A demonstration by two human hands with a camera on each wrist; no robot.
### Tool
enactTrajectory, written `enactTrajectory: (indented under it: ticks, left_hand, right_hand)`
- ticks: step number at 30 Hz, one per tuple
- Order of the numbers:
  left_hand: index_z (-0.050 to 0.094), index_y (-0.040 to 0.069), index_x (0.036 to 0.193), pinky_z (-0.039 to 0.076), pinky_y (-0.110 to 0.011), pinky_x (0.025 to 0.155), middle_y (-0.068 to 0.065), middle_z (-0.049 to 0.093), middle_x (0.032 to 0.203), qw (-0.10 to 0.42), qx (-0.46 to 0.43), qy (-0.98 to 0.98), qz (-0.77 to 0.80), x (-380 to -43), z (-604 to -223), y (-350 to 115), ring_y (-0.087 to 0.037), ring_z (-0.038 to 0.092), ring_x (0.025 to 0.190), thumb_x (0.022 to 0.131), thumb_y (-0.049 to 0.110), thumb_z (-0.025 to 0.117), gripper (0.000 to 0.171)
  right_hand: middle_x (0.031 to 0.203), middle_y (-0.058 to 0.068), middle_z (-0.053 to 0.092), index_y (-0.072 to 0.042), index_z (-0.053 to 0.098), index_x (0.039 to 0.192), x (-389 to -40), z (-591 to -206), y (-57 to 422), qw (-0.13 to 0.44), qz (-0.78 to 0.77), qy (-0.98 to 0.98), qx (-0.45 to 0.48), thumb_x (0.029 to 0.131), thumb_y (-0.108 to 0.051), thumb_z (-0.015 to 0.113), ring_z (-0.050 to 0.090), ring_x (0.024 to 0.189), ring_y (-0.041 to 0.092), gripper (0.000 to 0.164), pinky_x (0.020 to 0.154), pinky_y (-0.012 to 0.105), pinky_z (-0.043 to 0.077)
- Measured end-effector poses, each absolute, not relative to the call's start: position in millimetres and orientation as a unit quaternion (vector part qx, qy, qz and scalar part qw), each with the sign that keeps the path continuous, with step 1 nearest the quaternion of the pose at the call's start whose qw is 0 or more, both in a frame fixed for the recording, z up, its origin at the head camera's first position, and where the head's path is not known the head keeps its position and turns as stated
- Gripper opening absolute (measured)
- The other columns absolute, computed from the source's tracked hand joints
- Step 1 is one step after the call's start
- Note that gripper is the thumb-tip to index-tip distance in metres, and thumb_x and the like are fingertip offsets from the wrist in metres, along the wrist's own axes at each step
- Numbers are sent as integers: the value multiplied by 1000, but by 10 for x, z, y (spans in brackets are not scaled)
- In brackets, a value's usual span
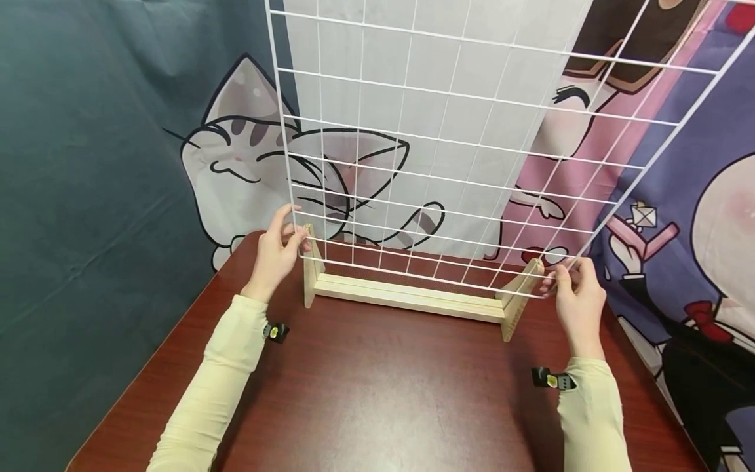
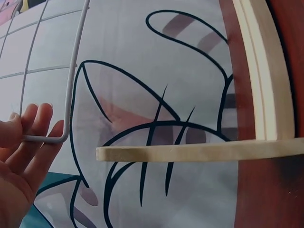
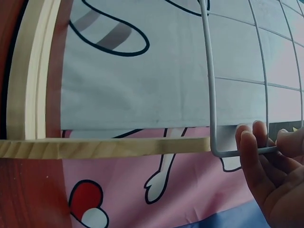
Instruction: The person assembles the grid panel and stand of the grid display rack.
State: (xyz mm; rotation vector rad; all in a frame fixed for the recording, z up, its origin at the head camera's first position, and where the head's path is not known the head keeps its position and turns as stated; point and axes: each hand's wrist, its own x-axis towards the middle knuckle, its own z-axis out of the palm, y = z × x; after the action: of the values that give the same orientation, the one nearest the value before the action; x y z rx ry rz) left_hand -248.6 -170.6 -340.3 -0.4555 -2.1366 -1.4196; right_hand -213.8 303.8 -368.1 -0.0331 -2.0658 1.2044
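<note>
A white wire grid panel (image 1: 442, 139) is held up over the table, its lower edge just above a pale wooden stand (image 1: 407, 296). My left hand (image 1: 280, 252) grips the panel's side wire close to the lower left corner; in the left wrist view, fingers (image 2: 42, 114) and thumb close round that wire. At the lower right corner, my right hand (image 1: 580, 298) pinches the opposite side wire between thumb and fingers (image 3: 251, 147). The stand has a grooved crossbar between a left upright (image 1: 310, 275) and a right upright (image 1: 519, 301). Both upright tips lie near the panel's corners.
The stand rests on a dark red-brown table (image 1: 383, 393). Behind it hangs a cloth printed with a cartoon cat (image 1: 236, 157), with more printed cloth (image 1: 655, 151) at the right. A plain dark green cloth (image 1: 100, 196) hangs on the left.
</note>
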Motion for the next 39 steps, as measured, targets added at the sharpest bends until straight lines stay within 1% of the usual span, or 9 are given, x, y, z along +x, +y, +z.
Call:
enactTrajectory:
  ticks: [5, 10, 14, 23, 25, 27, 31, 34, 39]
  left_hand:
    - [45, 2, 134, 48, -13, 60, -27, 66, 80, 282, -163, -801, -503, -2549, -3359, -1714, -38, 62, 68, 94, -4, 54, 41]
    - [46, 5, 137, 49, -15, 61, -27, 68, 82, 291, -161, -798, -502, -2585, -3344, -1718, -39, 63, 69, 94, -4, 54, 44]
    - [48, 8, 140, 51, -16, 62, -29, 67, 83, 293, -159, -783, -525, -2628, -3296, -1715, -34, 63, 68, 94, -5, 54, 48]
    - [50, 4, 140, 51, -19, 59, -36, 63, 83, 268, -167, -739, -596, -2784, -3228, -1740, -17, 64, 61, 92, -8, 56, 50]
    - [50, 4, 140, 51, -19, 59, -37, 62, 85, 267, -165, -734, -603, -2842, -3213, -1737, -15, 63, 60, 92, -7, 55, 49]
    - [50, 3, 139, 51, -19, 59, -37, 61, 85, 270, -164, -727, -610, -2913, -3190, -1731, -14, 63, 59, 92, -8, 55, 49]
    - [52, 3, 137, 54, -20, 62, -27, 63, 77, 277, -165, -712, -623, -3050, -3134, -1712, -13, 61, 58, 92, -9, 55, 47]
    - [52, 1, 136, 55, -20, 62, -10, 65, 71, 276, -164, -705, -633, -3106, -3132, -1715, -11, 61, 56, 91, -10, 55, 47]
    - [52, -1, 136, 56, -22, 61, 2, 65, 68, 264, -167, -695, -647, -3149, -3171, -1735, -13, 61, 55, 91, -11, 55, 47]
  right_hand:
    - [66, -42, 52, 7, 52, 106, -2153, -3632, 3008, 377, 428, -821, -24, 98, -8, 53, 52, 53, -19, 17, 54, 2, 41]
    - [64, -35, 54, 8, 50, 104, -2165, -3580, 2987, 364, 448, -817, -15, 98, -3, 50, 55, 51, -14, 13, 51, 5, 45]
    - [64, -29, 56, 6, 50, 103, -2186, -3544, 2983, 358, 464, -810, -14, 97, -1, 49, 56, 49, -10, 10, 48, 8, 47]
    - [64, -34, 53, 7, 51, 104, -2239, -3445, 2944, 392, 446, -805, -13, 97, -2, 51, 53, 54, -15, 12, 52, 6, 44]
    - [65, -32, 54, -1, 52, 99, -2271, -3410, 2929, 393, 450, -802, -14, 98, -4, 50, 54, 54, -13, 5, 51, 6, 44]
    - [66, -27, 57, -12, 51, 95, -2316, -3371, 2918, 385, 476, -790, -5, 99, -6, 47, 56, 53, -9, 8, 49, 8, 46]
    - [67, -21, 59, -29, 47, 94, -2393, -3303, 2918, 378, 503, -777, 0, 100, -8, 46, 57, 52, -5, 22, 49, 10, 48]
    - [66, -19, 59, -31, 46, 93, -2423, -3286, 2926, 369, 512, -776, -2, 101, -8, 45, 57, 52, -3, 24, 49, 11, 49]
    - [66, -20, 59, -29, 46, 93, -2449, -3293, 2921, 363, 516, -775, -2, 101, -9, 45, 56, 50, -3, 21, 47, 12, 49]
